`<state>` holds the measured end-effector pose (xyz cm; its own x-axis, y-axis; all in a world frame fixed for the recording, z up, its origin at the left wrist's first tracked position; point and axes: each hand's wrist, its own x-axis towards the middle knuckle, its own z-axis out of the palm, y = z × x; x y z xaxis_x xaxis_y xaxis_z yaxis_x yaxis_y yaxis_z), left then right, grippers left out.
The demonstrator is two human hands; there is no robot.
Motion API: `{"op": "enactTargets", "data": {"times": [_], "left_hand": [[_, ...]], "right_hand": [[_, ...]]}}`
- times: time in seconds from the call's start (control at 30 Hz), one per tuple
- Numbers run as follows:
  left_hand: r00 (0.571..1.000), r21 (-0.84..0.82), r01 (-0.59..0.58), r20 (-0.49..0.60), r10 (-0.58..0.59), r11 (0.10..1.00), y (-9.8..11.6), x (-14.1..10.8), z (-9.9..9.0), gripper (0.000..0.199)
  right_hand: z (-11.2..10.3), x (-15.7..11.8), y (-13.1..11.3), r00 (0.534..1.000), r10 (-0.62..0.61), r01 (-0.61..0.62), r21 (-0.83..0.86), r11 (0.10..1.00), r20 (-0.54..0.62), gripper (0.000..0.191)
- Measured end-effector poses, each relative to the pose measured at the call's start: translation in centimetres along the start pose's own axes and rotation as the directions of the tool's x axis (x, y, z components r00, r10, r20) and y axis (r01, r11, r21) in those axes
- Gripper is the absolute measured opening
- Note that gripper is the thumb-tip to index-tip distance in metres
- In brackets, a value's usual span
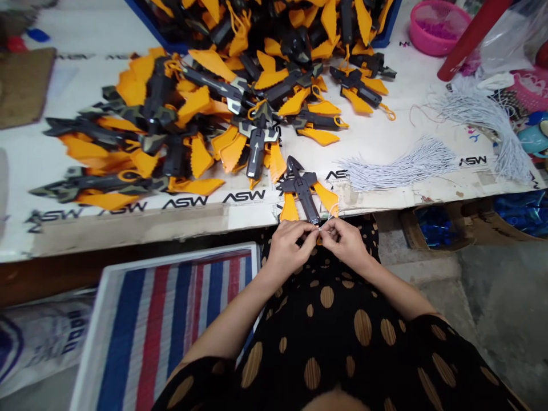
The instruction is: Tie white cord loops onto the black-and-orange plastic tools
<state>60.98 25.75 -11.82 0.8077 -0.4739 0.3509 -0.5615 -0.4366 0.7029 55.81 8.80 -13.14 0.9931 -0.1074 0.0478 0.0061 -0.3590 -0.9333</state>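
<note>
At the table's front edge lies a black toy plane [303, 191] with orange fins, its nose pointing away from me. My left hand [287, 248] is closed in a pinch at the toy's tail end. Beside it, my right hand [346, 244] pinches a thin white string [333, 209], which loops up by the right fin. The fingertips of both hands nearly meet, and the string seems to run between them. Just what sits between the fingertips is too small to see clearly.
Many similar toys [171, 131] are heaped on the table, before a full blue bin [149, 28]. Bundles of white strings [398, 165] lie at right. Further right stand a pink basket [439, 25] and a red post [473, 40]. A striped surface [171, 319] is at lower left.
</note>
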Motion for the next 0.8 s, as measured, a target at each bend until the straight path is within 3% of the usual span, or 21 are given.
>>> {"op": "enactTargets", "data": {"times": [0.1, 0.17, 0.23, 0.3, 0.37, 0.47, 0.53, 0.6, 0.7, 0.8], "left_hand": [[0.990, -0.049, 0.140, 0.012, -0.140, 0.989, 0.2, -0.2, 0.0, 0.015], [0.962, -0.163, 0.267, 0.109, -0.251, 0.950, 0.3, -0.3, -0.1, 0.016], [0.943, -0.251, 0.318, 0.184, -0.278, 0.914, 0.2, -0.5, -0.2, 0.018], [0.969, -0.261, 0.233, 0.145, -0.200, 0.937, -0.2, -0.6, -0.4, 0.018], [0.998, -0.199, 0.042, 0.050, -0.033, 0.979, -0.8, -0.6, -0.5, 0.017], [0.982, -0.072, -0.191, -0.004, 0.191, 0.979, -1.7, -0.6, -0.6, 0.016], [0.976, -0.022, -0.219, 0.000, 0.219, 0.975, -2.0, -0.7, -0.8, 0.015], [0.987, -0.053, -0.163, 0.005, 0.164, 0.985, -1.9, -0.7, -0.9, 0.014], [0.999, -0.218, 0.029, 0.051, -0.018, 0.976, -1.4, -0.9, -1.0, 0.012], [0.976, -0.337, 0.211, 0.127, -0.178, 0.917, -1.3, -1.2, -0.9, 0.013]], "right_hand": [[-0.2, 0.0, 0.1, 0.988, -0.143, 0.146, -0.059, 0.988, 0.054, 0.009], [-0.4, 0.0, 0.2, 0.974, -0.200, 0.202, -0.012, 0.979, 0.108, 0.010], [-0.5, 0.1, 0.2, 0.970, -0.199, 0.191, 0.068, 0.979, 0.137, 0.013], [-0.4, 0.2, 0.1, 0.980, -0.146, 0.128, 0.132, 0.983, 0.138, 0.017], [-0.2, 0.3, -0.1, 0.987, -0.069, 0.044, 0.164, 0.986, 0.148, 0.019], [0.0, 0.5, -0.3, 0.975, 0.032, -0.082, 0.225, 0.971, 0.220, 0.020], [-0.1, 0.6, -0.5, 0.959, 0.050, -0.129, 0.274, 0.953, 0.278, 0.022], [-0.2, 0.6, -0.5, 0.955, 0.027, -0.114, 0.282, 0.953, 0.296, 0.022], [-0.1, 0.3, -0.4, 0.972, 0.026, -0.069, 0.182, 0.981, 0.232, 0.022], [0.1, 0.1, -0.2, 0.985, 0.061, -0.071, 0.063, 0.995, 0.160, 0.027]]}}
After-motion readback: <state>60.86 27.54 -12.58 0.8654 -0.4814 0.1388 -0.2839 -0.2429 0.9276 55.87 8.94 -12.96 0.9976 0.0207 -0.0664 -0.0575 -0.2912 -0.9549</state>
